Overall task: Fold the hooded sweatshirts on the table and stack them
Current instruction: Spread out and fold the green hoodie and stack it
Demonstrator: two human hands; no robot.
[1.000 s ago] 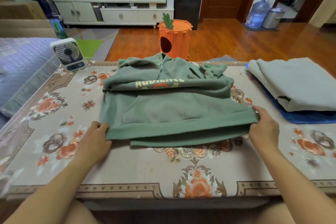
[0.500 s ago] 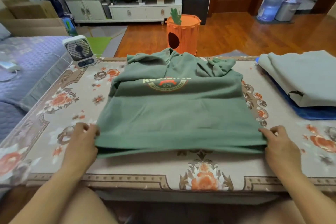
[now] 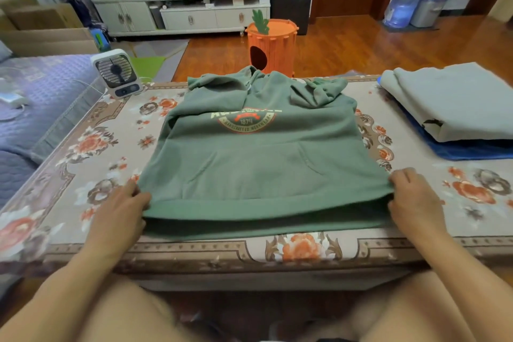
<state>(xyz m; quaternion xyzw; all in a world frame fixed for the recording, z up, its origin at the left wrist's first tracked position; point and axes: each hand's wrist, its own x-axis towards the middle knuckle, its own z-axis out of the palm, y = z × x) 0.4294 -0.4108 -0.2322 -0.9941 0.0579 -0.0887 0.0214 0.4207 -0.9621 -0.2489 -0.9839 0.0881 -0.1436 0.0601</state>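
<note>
- One sage-green hooded sweatshirt (image 3: 258, 164) with a round orange-and-cream chest print lies front up at the middle of the table, its hem along the near edge.
- The long axis of the sweatshirt runs from the near edge to the far edge; the hood (image 3: 244, 86) points at the far edge, and a bunched sleeve sits at the far right shoulder.
- Two bare hands hold the hem, one at each near corner of the garment.
- The left hand (image 3: 122, 211) pinches the near left corner of the hem, fingers curled over the cloth.
- The right hand (image 3: 413, 200) pinches the near right corner, its fingers curled onto the fabric.
- One pale grey folded garment (image 3: 455, 103) rests on one flat blue folded layer (image 3: 466, 150) at the right edge of the table, apart from the green sweatshirt.
- One small white desk fan (image 3: 116, 73) stands at the far left corner.
- The table (image 3: 91, 147) wears a beige cloth printed with orange flowers and brown borders.
- Beyond the far edge stands one orange carrot-shaped stool (image 3: 273, 44) on a polished wooden floor (image 3: 361, 47).
- A pale low cabinet (image 3: 180, 12) lines the back wall; one blue water jug (image 3: 402, 3) sits by a doorway, and a blue quilted bed (image 3: 33, 97) lies to the left.
</note>
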